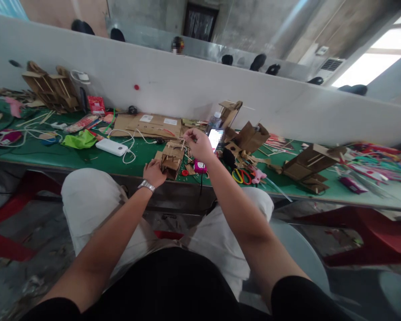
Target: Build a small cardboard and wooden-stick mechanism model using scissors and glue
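Observation:
My left hand (154, 172) is closed on the near left side of a small cardboard model (172, 159) that stands on the green table (69, 156) near its front edge. A silver watch sits on that wrist. My right hand (197, 143) hovers just above and to the right of the model, its fingers pinched on a thin wooden stick (183, 144) that points down into the model's top.
A white power bank (112, 146) with a cable lies to the left, next to green cloth (80, 140). Scissors with yellow handles (241, 175), a lit phone (215, 137), a flat cardboard box (150, 125) and more cardboard models (307, 167) crowd the table. Red stools stand at both sides.

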Available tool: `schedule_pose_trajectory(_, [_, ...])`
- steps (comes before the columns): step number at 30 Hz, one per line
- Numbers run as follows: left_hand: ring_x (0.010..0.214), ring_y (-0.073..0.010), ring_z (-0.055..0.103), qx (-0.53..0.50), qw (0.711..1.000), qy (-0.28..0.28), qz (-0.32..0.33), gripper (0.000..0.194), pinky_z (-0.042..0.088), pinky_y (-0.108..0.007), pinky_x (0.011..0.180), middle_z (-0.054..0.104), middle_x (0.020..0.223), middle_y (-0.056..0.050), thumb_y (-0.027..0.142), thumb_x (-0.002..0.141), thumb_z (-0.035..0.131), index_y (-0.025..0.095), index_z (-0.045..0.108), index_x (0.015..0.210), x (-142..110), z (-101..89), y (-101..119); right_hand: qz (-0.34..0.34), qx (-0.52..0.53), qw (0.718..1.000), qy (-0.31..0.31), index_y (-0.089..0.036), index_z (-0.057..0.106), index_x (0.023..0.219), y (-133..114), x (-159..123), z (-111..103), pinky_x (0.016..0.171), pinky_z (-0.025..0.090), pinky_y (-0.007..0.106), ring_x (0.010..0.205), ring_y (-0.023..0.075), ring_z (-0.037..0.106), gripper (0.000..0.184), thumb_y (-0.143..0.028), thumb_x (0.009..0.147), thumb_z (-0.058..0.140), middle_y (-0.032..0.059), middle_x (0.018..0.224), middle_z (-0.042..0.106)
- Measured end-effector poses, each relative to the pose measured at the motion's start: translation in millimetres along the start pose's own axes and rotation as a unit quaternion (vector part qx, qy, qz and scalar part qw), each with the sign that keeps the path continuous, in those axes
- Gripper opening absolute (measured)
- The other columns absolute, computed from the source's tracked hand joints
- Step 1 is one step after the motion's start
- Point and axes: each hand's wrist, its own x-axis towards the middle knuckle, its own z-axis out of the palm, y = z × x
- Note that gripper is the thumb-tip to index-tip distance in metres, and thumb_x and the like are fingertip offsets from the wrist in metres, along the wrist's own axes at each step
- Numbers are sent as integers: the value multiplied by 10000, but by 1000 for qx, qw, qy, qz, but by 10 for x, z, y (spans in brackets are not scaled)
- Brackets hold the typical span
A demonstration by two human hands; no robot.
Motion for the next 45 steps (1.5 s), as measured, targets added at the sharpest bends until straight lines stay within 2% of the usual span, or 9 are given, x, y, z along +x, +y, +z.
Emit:
schedule_pose_trajectory(8, [1604,-353,428,3,1000,-8,0,571,278,-577,1350,640,1572,-142,369,929,661,220,651,1480,0,-1,9,-48,117,991,34,-233,557,981,-131,306,-169,707,518,312,732,132,588,469,-700,1027,576,6,833,634])
schedule_pose_trajectory(11, [1609,-356,421,4,1000,-12,-1,580,263,-588,1356,623,1589,-147,366,940,652,210,636,1498,0,-9,16,-71,152,984,64,-246,534,1037,-200,399,-246,679,516,296,707,118,581,504,-750,1030,523,-8,835,608])
schedule_pose_trajectory(14, [1615,-357,411,5,1000,-16,-1,595,260,-594,1358,593,1619,-146,371,948,648,208,617,1519,0,-17,20,-104,140,978,111,-256,552,1141,-283,469,-320,719,522,303,750,123,598,475,-714,1079,443,-12,868,571])
schedule_pose_trajectory(16, [1620,-354,403,6,1000,-18,0,591,253,-594,1360,587,1628,-137,378,952,646,220,614,1521,-1,-20,22,-114,100,983,101,-248,596,1165,-341,490,-322,723,506,305,721,121,568,427,-644,1108,450,-22,835,533])
schedule_pose_trajectory(19, [1625,-350,394,8,1000,-18,0,577,234,-595,1366,587,1630,-120,381,960,640,244,614,1520,-6,-20,25,-79,-39,996,-35,-193,707,1077,-425,469,-214,717,454,310,665,116,501,275,-460,1072,640,-32,740,529])
schedule_pose_trajectory(22, [1625,-349,393,10,1000,-20,0,578,230,-597,1366,584,1632,-125,378,965,640,241,611,1526,-10,-19,23,-22,-160,968,-193,-137,790,970,-482,409,-31,723,404,317,677,121,499,171,-290,919,844,-18,698,593])
schedule_pose_trajectory(25, [1621,-344,395,14,1000,-23,5,586,227,-601,1364,582,1636,-115,380,974,630,244,594,1543,-8,-14,13,-5,-179,954,-239,-122,826,917,-496,355,115,718,381,309,692,129,531,87,-186,867,856,6,706,660])
schedule_pose_trajectory(35, [1616,-352,396,22,999,-26,14,589,217,-616,1365,571,1646,-112,369,978,626,238,588,1552,18,18,-22,-8,-184,954,-236,-119,830,976,-404,323,231,777,393,326,809,175,589,121,-160,924,728,109,940,798])
schedule_pose_trajectory(45, [1624,-362,381,25,999,-27,21,589,184,-638,1372,558,1656,-128,384,987,605,198,596,1546,29,49,-40,7,-132,980,-150,-165,709,885,-460,344,198,761,385,327,810,185,588,83,-202,954,682,59,863,710])
